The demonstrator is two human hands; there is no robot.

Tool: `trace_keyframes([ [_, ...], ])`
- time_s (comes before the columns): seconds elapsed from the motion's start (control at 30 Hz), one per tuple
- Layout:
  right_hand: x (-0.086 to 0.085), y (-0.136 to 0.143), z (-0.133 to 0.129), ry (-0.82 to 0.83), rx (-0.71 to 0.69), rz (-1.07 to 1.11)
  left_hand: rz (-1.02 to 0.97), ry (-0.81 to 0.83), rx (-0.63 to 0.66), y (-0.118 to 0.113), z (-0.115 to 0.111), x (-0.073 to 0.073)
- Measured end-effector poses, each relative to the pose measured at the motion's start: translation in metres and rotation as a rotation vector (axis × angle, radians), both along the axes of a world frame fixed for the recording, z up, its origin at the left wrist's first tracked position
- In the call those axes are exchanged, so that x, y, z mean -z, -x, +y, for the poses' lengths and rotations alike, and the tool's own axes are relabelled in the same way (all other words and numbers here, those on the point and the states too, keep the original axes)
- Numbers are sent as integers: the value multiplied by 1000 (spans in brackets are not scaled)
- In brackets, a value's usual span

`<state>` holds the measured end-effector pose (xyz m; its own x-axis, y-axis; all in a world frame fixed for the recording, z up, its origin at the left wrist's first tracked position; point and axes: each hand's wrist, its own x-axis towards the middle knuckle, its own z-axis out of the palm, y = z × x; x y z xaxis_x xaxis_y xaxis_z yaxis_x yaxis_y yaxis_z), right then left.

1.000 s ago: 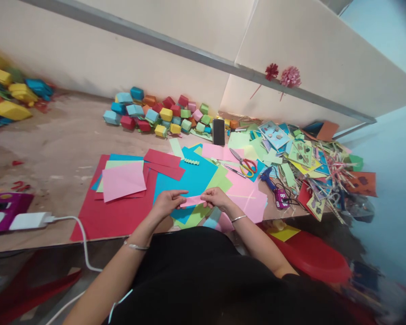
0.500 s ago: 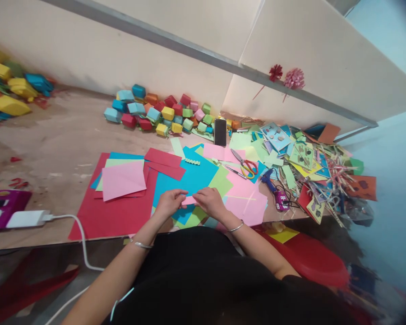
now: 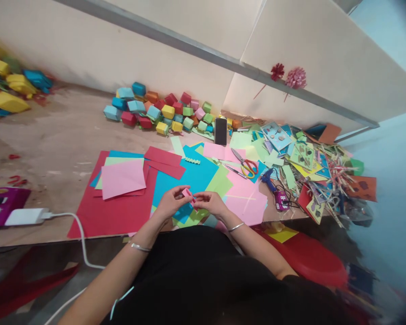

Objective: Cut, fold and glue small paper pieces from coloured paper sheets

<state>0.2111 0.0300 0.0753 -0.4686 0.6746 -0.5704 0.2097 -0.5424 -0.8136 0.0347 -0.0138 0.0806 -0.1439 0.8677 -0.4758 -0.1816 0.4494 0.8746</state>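
Note:
A small piece of pink paper [image 3: 186,192], bent or folded, is held between my two hands above the table. My left hand [image 3: 172,201] pinches its left end with closed fingers. On the other side, my right hand [image 3: 210,203] grips the lower right end between thumb and fingers. Beneath them lie a blue sheet [image 3: 196,174] and light green sheets [image 3: 219,183]. A small zigzag-folded green strip [image 3: 192,160] rests on the blue sheet. The folds of the pink piece are partly covered by my fingers.
Scissors [image 3: 249,169] and a pen [image 3: 236,172] lie on pink paper at right, near a blue glue gun [image 3: 268,178]. A phone [image 3: 220,131] stands behind. Coloured paper boxes [image 3: 168,112] line the wall. A red sheet [image 3: 122,216] and a white cable [image 3: 77,221] are left.
The pink paper was held flat and level between my hands; now it is bent and tilted, its right end lower. My fingers have shifted their hold on it.

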Motion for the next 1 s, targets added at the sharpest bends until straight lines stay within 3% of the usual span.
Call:
trace_keyframes([
  [0.2, -6, -1, 2, 28, 26, -17, -55, 12, -11, 4, 1, -7],
  [0.4, -4, 3, -4, -99, 4, -119, -64, 57, -32, -7, -3, -7],
  [0.5, -7, 7, -9, -353, 18, -213, -34, 50, -65, -11, -5, -8],
  [0.6, -10, 12, -13, -754, -92, -342, 6, 27, -95, -14, -6, -10],
  [0.67, -12, 14, -15, -866, -155, -388, 21, 14, -112, -15, -7, -10],
  [0.87, -11, 14, -12, -837, -270, -425, -19, 1, -114, -17, -10, -11],
  [1.0, -10, 10, -8, -704, -361, -425, -60, 20, -110, -16, -13, -11],
])
